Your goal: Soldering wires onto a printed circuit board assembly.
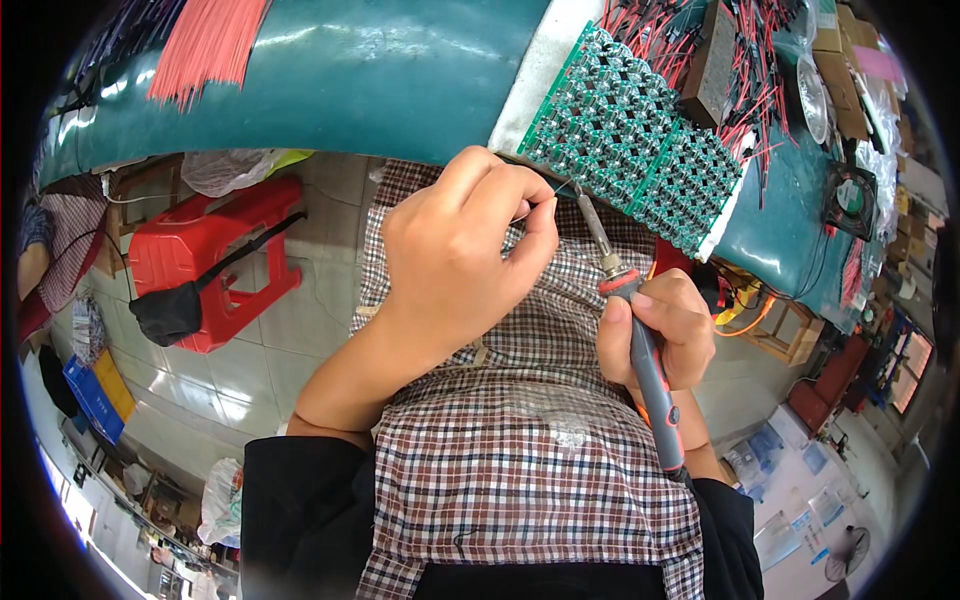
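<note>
My right hand (672, 335) is wrapped round the grey and red handle of a soldering iron (655, 395). The iron's metal tip points up and away, close to the near edge of a panel of green circuit boards (610, 125). Left of the tip, my left hand (465, 245) is closed in a pinch on a thin wire, of which only a short piece shows near the fingertips. Whether the tip touches the wire or the board, I cannot tell. The panel, full of small repeated parts, rests on a whitish pad (515, 105).
Red and black wires (765, 110) lie beyond the panel with a dark brown block (710, 65) among them. A bundle of pink-red wires (208, 50) hangs over the teal tabletop (390, 80). A small black fan (850, 200) stands right; a red plastic stool (180, 235) is at left.
</note>
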A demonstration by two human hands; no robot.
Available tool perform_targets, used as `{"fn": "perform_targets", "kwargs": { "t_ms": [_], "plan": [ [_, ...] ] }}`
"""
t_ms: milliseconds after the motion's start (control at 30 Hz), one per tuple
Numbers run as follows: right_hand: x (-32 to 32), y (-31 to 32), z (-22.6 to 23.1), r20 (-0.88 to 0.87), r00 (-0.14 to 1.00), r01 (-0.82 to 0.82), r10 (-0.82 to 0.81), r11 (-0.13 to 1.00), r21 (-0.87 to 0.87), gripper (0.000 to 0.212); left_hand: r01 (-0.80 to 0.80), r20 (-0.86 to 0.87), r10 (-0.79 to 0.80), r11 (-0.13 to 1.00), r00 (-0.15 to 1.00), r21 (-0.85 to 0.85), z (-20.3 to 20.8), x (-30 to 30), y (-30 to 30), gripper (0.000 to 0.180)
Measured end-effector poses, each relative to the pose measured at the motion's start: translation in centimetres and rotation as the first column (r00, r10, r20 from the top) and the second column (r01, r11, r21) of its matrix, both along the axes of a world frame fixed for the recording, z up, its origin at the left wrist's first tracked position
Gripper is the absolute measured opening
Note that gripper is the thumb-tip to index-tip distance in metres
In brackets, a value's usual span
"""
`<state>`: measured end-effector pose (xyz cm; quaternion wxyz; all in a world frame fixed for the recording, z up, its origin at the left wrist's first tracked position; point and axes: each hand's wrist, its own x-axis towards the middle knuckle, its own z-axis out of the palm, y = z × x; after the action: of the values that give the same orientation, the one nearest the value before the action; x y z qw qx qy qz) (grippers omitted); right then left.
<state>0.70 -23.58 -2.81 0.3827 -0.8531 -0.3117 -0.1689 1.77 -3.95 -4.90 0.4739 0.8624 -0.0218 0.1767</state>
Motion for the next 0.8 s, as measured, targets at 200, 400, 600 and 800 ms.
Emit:
{"fn": "perform_targets", "kwargs": {
  "t_ms": [200,400,600,800],
  "plan": [
    [0.2,0.6,-0.5,0.044,0.999,0.017,-0.018,1.0,0.019,0.033,-0.002,0.005,0.002,1.0,1.0,-0.004,-0.3,0.1,0.0,0.012],
    [-0.1,0.6,-0.8,0.063,0.998,0.01,-0.008,0.999,-0.033,0.036,0.005,0.012,-0.005,1.0,1.0,-0.017,-0.7,0.2,0.0,0.011],
    [-0.6,1.2,-0.6,0.069,0.997,0.033,-0.025,0.994,-0.106,0.04,0.006,0.0,-0.006,1.0,1.0,-0.031,-1.0,0.1,-0.4,0.011],
    [-0.8,1.6,0.1,0.032,0.999,0.03,-0.025,0.986,-0.161,0.036,0.027,0.031,-0.027,0.999,0.999,0.026,-1.3,0.2,-0.2,0.011]
  ]
}}
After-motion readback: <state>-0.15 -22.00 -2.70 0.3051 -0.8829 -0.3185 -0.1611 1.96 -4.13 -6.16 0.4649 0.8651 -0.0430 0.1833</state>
